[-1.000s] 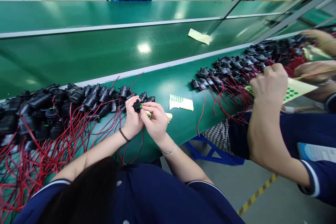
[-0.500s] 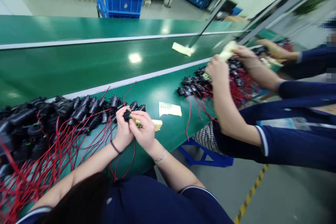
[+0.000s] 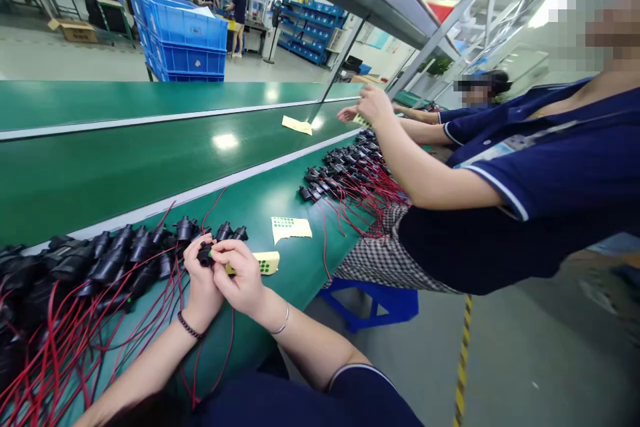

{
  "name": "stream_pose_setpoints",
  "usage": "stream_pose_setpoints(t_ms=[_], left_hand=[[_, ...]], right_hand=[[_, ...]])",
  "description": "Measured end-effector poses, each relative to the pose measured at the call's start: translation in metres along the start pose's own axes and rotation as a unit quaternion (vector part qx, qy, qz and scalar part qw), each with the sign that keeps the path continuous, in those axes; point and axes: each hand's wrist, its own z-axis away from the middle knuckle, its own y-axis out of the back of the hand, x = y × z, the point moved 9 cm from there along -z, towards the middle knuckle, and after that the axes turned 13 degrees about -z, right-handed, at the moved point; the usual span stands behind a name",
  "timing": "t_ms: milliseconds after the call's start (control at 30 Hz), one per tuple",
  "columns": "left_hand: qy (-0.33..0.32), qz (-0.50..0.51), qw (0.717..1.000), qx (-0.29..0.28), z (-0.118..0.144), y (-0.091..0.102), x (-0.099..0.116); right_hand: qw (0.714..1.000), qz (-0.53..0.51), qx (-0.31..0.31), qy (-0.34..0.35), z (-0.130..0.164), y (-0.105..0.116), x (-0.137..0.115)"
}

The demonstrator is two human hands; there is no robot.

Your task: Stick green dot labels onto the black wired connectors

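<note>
In my left hand [image 3: 201, 280] is a small black pump-like part [image 3: 205, 254], gripped with its round end towards my right hand. The thumb and finger of my right hand [image 3: 240, 277] pinch a green dot sticker [image 3: 211, 253] against that part. A yellow sticker sheet [image 3: 267, 263] with green dots sticks out from behind the right fingers and shows between them too. Just beyond my hands stand a few more black parts [image 3: 225, 231]. A heap of the same parts [image 3: 113, 257], with red wires [image 3: 65, 347], spreads to the left of my left hand.
Another dotted sheet [image 3: 291, 227] lies on the green bench [image 3: 270, 307]. A yellow strip [image 3: 297, 125] rests on the belt [image 3: 165, 160] behind. To my right, a co-worker's hands [image 3: 375, 107] are over a second heap [image 3: 345, 163]. Blue crates [image 3: 193, 33] stand beyond.
The view has tilted up and shifted, so my hands sit lower and further left. Both keep their hold at the black part. The co-worker's hands have moved apart.
</note>
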Motion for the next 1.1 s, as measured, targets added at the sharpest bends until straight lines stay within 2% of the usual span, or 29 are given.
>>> stream_pose_setpoints(t_ms=[67, 167, 233, 300, 433, 600, 700, 800, 933, 1100], left_hand=[[-0.001, -0.004, 1.000, -0.011, -0.001, 0.000, 0.001], [0.004, 0.006, 0.999, -0.033, -0.003, 0.001, 0.005], [0.033, 0.032, 0.998, -0.053, -0.005, -0.003, 0.004], [0.072, 0.068, 0.992, -0.076, -0.005, -0.010, -0.001], [0.129, 0.124, 0.978, -0.111, 0.001, -0.025, -0.012], [0.147, 0.164, 0.966, -0.136, 0.006, -0.030, -0.013], [0.116, 0.131, 0.977, -0.125, 0.002, -0.024, -0.007], [0.029, 0.066, 0.994, -0.086, -0.006, -0.011, 0.006], [-0.078, 0.025, 0.996, -0.038, -0.008, -0.001, 0.020], [-0.107, -0.003, 0.994, -0.010, -0.008, 0.002, 0.024]], right_hand=[[1.000, -0.008, -0.006, -0.024, -0.002, 0.000, 0.003], [0.992, -0.066, -0.020, -0.104, -0.004, 0.001, 0.017], [0.978, -0.122, -0.011, -0.167, -0.004, 0.002, 0.032], [0.969, -0.156, 0.006, -0.193, -0.005, 0.005, 0.042], [0.978, -0.116, -0.017, -0.172, -0.009, 0.004, 0.041], [0.991, -0.018, -0.051, -0.122, -0.011, 0.001, 0.026], [0.994, -0.001, -0.043, -0.097, -0.012, 0.002, 0.020], [0.996, -0.002, -0.019, -0.086, -0.014, 0.006, 0.016], [0.994, -0.016, 0.009, -0.109, -0.014, 0.009, 0.019], [0.992, -0.035, 0.029, -0.117, -0.010, 0.007, 0.018]])
